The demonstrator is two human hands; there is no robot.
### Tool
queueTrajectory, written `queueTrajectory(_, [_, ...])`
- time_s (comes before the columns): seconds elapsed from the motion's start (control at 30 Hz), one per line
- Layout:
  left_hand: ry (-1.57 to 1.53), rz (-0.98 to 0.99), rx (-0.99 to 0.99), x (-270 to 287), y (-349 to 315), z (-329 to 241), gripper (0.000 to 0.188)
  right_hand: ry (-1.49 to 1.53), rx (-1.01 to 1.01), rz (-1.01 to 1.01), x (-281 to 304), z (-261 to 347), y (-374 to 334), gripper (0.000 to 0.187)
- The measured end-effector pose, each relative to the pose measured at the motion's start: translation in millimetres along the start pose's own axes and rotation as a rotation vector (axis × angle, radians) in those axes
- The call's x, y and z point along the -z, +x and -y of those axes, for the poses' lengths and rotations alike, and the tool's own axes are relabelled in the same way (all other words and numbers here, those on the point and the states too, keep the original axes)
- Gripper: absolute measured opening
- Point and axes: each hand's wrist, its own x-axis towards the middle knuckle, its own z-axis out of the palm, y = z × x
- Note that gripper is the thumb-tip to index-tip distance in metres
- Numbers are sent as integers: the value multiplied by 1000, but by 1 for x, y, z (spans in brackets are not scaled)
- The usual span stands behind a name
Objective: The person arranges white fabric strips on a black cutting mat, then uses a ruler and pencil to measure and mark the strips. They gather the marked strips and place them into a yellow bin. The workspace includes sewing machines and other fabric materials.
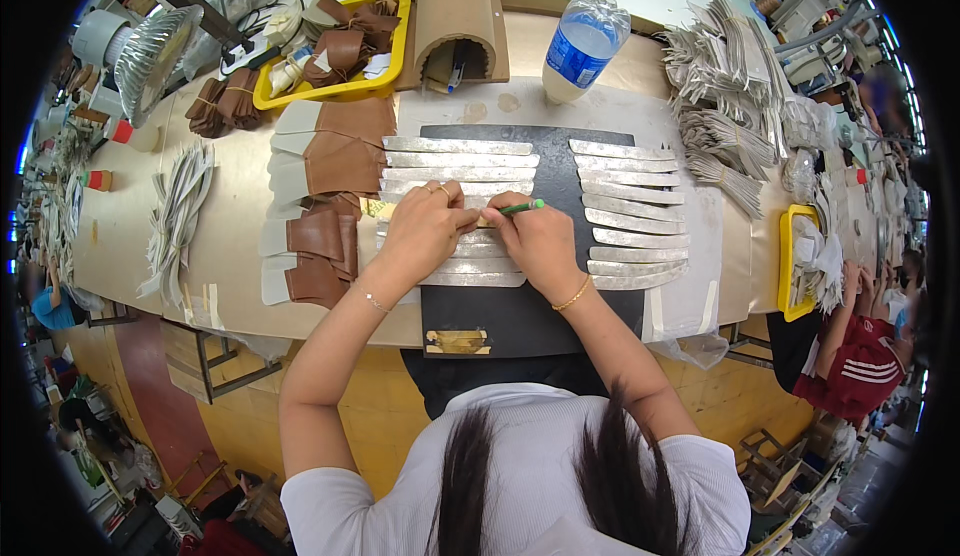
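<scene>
Two columns of silver-grey curved strips, one on the left (460, 160) and one on the right (632, 206), lie on a black board (470, 311). My right hand (543, 248) grips a green pen (522, 208) over the left column. Beside it, my left hand (425, 224) rests on those strips with its fingers bent and closed, thumb toward the pen. Whatever the left fingertips pinch is hidden. Brown leather pieces (345, 161) with pale grey ends overlap in a stack just left of my left hand.
Beyond the board stand a blue-labelled plastic bottle (585, 48) and a brown arched holder (455, 11). A yellow tray (400, 51) holds leather bundles. Bundled pale strips lie at left (180, 211) and right (725, 86). A lamp (155, 61) overhangs the far left. Another person (860, 356) sits at right.
</scene>
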Motion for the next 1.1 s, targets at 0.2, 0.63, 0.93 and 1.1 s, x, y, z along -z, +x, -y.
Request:
queueTrajectory(0.2, [0,9,8,0,-1,1,10,3,-28,21,2,3,2,21])
queueTrajectory(0.63, [-207,23,128,1,-24,-6,14,565,-287,-105,37,-21,-19,28])
queueTrajectory(0.93, [-185,-6,135,1,-26,-8,14,505,-269,-89,39,-16,-25,30])
queueTrajectory(1.1, [-138,-36,92,4,-28,-13,15,482,-265,-80,41,-16,-26,29])
